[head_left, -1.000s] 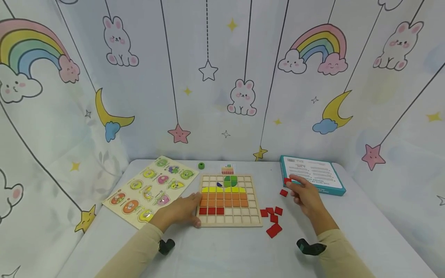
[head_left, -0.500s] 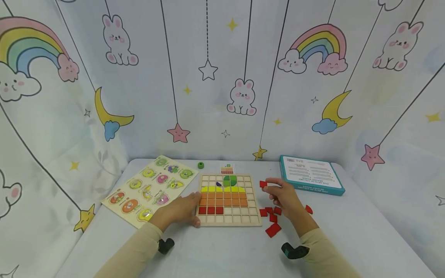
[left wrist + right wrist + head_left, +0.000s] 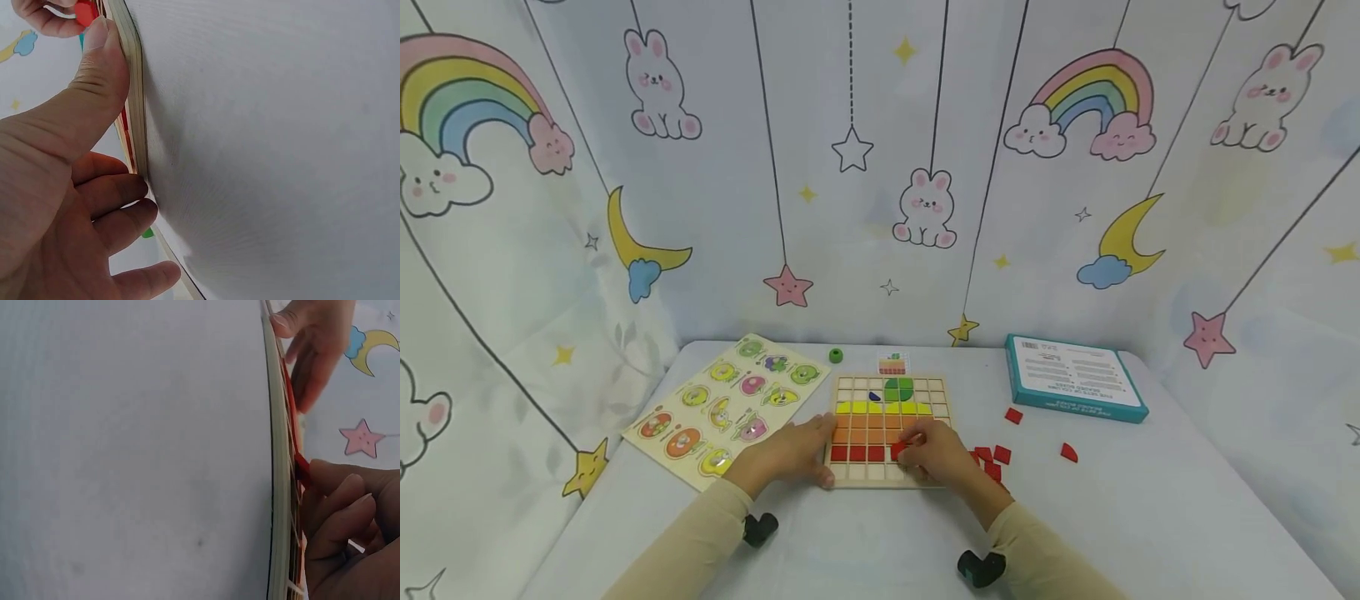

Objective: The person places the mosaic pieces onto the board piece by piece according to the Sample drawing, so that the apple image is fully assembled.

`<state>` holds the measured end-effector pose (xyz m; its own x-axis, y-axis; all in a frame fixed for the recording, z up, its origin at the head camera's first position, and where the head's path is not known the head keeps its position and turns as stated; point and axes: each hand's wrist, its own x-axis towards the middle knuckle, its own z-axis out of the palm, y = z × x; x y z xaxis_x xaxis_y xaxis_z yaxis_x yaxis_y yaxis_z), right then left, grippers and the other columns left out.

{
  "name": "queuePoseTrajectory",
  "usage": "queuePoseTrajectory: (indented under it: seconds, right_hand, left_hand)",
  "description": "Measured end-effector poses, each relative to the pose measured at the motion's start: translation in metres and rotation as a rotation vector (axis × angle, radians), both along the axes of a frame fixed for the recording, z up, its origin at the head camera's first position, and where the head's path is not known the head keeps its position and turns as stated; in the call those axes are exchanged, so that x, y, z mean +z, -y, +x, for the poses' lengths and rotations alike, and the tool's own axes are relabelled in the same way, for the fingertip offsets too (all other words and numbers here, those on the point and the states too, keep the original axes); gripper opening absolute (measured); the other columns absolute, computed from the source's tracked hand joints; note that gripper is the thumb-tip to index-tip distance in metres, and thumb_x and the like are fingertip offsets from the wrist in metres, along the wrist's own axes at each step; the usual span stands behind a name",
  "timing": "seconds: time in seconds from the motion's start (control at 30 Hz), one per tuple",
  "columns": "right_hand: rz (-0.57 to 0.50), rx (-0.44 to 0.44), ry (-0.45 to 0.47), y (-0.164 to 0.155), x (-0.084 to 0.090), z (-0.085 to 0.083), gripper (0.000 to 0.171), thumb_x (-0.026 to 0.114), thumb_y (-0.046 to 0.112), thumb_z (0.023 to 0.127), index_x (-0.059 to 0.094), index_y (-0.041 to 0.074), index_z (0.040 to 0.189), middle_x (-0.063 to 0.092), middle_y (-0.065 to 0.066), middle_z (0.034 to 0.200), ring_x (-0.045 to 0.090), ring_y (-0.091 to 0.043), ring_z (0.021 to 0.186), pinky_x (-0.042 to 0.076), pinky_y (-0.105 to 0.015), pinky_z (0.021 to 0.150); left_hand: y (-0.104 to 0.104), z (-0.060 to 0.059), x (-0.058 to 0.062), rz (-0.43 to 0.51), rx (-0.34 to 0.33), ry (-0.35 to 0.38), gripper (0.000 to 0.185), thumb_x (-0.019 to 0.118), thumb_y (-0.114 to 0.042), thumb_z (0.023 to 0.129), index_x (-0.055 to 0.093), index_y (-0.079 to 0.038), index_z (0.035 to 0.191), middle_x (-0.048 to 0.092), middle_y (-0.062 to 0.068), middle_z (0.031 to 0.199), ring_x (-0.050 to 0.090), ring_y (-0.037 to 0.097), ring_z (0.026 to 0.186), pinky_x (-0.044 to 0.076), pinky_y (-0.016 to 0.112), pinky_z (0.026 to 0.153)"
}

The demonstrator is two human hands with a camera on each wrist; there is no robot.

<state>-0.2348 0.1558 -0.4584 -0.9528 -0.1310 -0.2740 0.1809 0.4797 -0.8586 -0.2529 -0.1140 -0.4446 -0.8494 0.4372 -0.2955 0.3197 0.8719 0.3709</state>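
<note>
A wooden grid board (image 3: pixel 857 473) lies flat on the table, with green, yellow, orange and red pieces in its cells. My left hand (image 3: pixel 792 452) rests against the board's left side, fingers loosely extended and thumb at the near corner. Over the board's red row, my right hand (image 3: pixel 942 454) pinches a red square tile (image 3: pixel 897 452) between thumb and fingers. In the right wrist view the red tile (image 3: pixel 302 469) looks tilted at the board's surface. Several loose red tiles (image 3: pixel 1002 454) lie just right of the board, partly hidden by my right hand.
A fruit picture board (image 3: pixel 707 417) lies to the left. Behind the grid are a small picture card (image 3: pixel 893 363) and a green bead (image 3: pixel 836 356). A teal box (image 3: pixel 1075 379) sits at back right. A red quarter-round piece (image 3: pixel 1069 452) lies farther right.
My right hand has carried the red tile leftward from near the teal box to the board's red row. My left hand has stayed at the board's left side.
</note>
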Motion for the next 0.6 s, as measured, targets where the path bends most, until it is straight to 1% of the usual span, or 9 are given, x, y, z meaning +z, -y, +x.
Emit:
queuePoseTrajectory:
  seconds: [0.07,0.13,0.27,0.37,0.43,0.47,0.53,0.6]
  right_hand:
    - [0.077,0.008,-0.04,0.006,-0.001,0.001,0.026,0.082,0.014,0.085,0.069,0.01,0.108,0.059,-0.009,0.09,0.056,-0.019,0.065,0.048,-0.024,0.054]
    - [0.112,0.002,-0.06,0.01,-0.002,0.001,0.026,0.082,0.013,0.084,0.07,0.01,0.107,0.058,-0.009,0.089,0.057,-0.02,0.07,0.049,-0.025,0.055]
    - [0.15,-0.012,-0.084,0.012,-0.003,0.001,0.026,0.083,0.013,0.084,0.072,0.01,0.108,0.059,-0.007,0.088,0.057,-0.021,0.077,0.049,-0.026,0.056]
    - [0.143,-0.036,-0.087,0.005,0.002,0.002,0.026,0.08,0.014,0.086,0.072,0.011,0.11,0.061,-0.006,0.092,0.057,-0.022,0.085,0.051,-0.026,0.061]
    - [0.096,-0.066,-0.085,-0.007,0.008,0.002,0.027,0.078,0.015,0.089,0.072,0.01,0.114,0.061,-0.006,0.096,0.055,-0.022,0.089,0.05,-0.027,0.063]
    - [0.057,-0.086,-0.077,-0.015,0.012,0.0,0.028,0.076,0.016,0.09,0.071,0.009,0.117,0.062,-0.007,0.097,0.055,-0.023,0.087,0.05,-0.027,0.063]
    - [-0.052,-0.125,-0.063,-0.039,0.02,-0.004,0.034,0.074,0.018,0.093,0.067,0.008,0.126,0.061,-0.007,0.098,0.054,-0.023,0.081,0.046,-0.027,0.06]
    - [-0.185,-0.18,-0.043,-0.068,0.027,-0.009,0.039,0.072,0.022,0.096,0.063,0.009,0.132,0.06,-0.005,0.097,0.052,-0.02,0.074,0.043,-0.025,0.057]
  left_hand:
    - [0.0,0.0,0.0,0.006,0.0,0.003,0.108,0.088,-0.044,0.075,0.031,-0.008,0.16,0.037,0.013,0.163,0.032,0.029,0.152,0.023,0.055,0.124]
    - [0.0,-0.001,0.0,0.007,-0.004,0.002,0.108,0.088,-0.044,0.075,0.031,-0.007,0.16,0.037,0.013,0.163,0.032,0.029,0.152,0.023,0.055,0.125]
    - [0.001,-0.002,0.001,0.021,-0.008,0.002,0.107,0.088,-0.043,0.076,0.032,-0.006,0.159,0.037,0.014,0.163,0.031,0.029,0.153,0.023,0.055,0.124]
    - [0.001,-0.002,0.001,0.025,-0.009,0.008,0.107,0.088,-0.042,0.076,0.032,-0.006,0.159,0.036,0.013,0.164,0.03,0.029,0.153,0.022,0.055,0.124]
    - [0.001,-0.001,0.001,0.023,-0.014,0.007,0.107,0.088,-0.042,0.076,0.032,-0.006,0.159,0.036,0.013,0.164,0.03,0.029,0.153,0.022,0.055,0.124]
    - [0.0,-0.001,0.001,0.021,-0.015,0.006,0.106,0.088,-0.042,0.077,0.032,-0.006,0.159,0.036,0.013,0.164,0.03,0.029,0.153,0.022,0.055,0.124]
    - [0.0,0.0,0.001,0.011,-0.023,-0.001,0.106,0.087,-0.043,0.077,0.031,-0.006,0.16,0.035,0.013,0.164,0.03,0.029,0.153,0.022,0.055,0.124]
    - [0.0,0.0,0.001,0.004,-0.024,-0.008,0.106,0.087,-0.043,0.078,0.031,-0.006,0.16,0.035,0.014,0.164,0.03,0.029,0.153,0.023,0.055,0.124]
